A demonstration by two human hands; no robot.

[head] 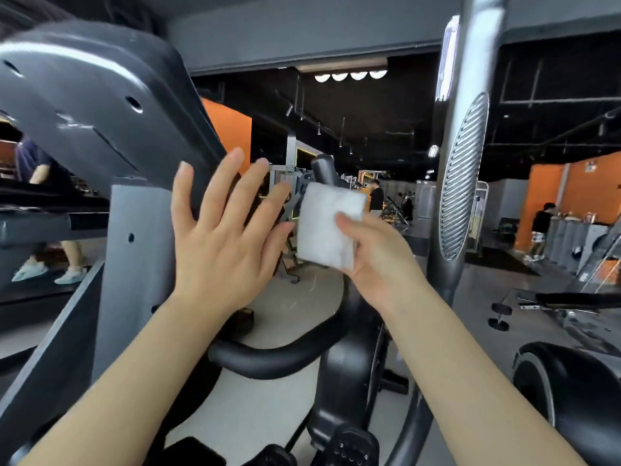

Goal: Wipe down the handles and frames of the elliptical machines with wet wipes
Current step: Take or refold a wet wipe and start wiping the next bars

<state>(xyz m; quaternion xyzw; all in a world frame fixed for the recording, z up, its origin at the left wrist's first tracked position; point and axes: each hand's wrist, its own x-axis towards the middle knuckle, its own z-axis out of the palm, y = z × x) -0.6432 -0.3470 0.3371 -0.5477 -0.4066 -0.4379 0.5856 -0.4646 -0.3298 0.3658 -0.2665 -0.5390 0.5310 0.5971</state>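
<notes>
White folded wet wipe, soft, limp; right hand pinches its edge, left hand spread wide, empty.

Both bare forearms are reaching up and forward from the lower corners, converging toward the middle. The left hand is showing its back, fingers straight and spread, pointing upward, holding nothing. The right hand is tilting inward just beside it, thumb and curled fingers pinching a folded wipe at chest height.
</notes>
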